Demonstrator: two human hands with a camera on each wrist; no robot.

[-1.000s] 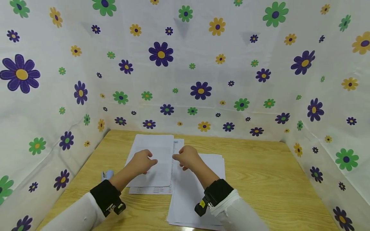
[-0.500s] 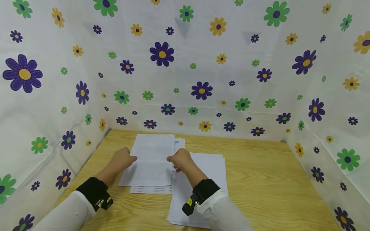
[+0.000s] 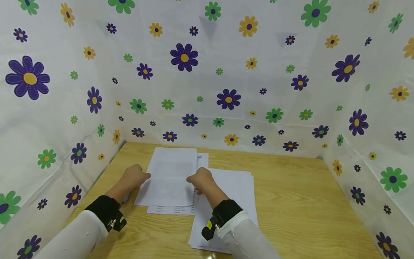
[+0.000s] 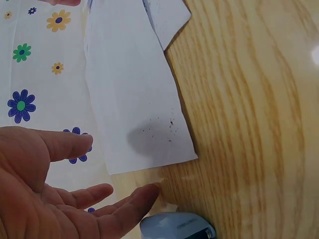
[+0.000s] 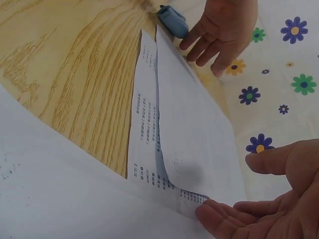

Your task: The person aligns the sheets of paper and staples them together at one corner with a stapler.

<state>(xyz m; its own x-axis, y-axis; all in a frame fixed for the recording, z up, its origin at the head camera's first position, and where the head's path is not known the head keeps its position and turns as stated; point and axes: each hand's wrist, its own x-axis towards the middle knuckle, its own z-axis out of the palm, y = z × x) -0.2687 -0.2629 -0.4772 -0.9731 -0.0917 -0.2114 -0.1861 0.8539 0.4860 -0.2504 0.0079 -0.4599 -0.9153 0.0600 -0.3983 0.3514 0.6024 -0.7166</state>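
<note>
A blank white sheet of paper [image 3: 171,176] lies over a printed sheet [image 3: 171,210], whose text shows along the bottom and right margins. My left hand [image 3: 133,177] is at the white sheet's left edge. In the left wrist view its thumb and fingers [image 4: 82,196] are spread apart, with nothing between them. At the white sheet's right edge is my right hand [image 3: 201,178]. The right wrist view shows its fingers [image 5: 219,221] loosely extended beside the sheet's edge, the thumb apart from them. Whether the fingertips touch the paper I cannot tell.
A stack of white paper [image 3: 233,180] lies right of the printed sheet, partly under my right forearm. A light-blue stapler [image 4: 174,225] sits by my left hand, mostly hidden in the head view. Flower-patterned cloth [image 3: 207,79] rises behind the wooden table [image 3: 291,198].
My left hand has moved left from above the white sheet to its left edge. The right hand has shifted slightly left to the sheet's right edge. The last half second shows little movement.
</note>
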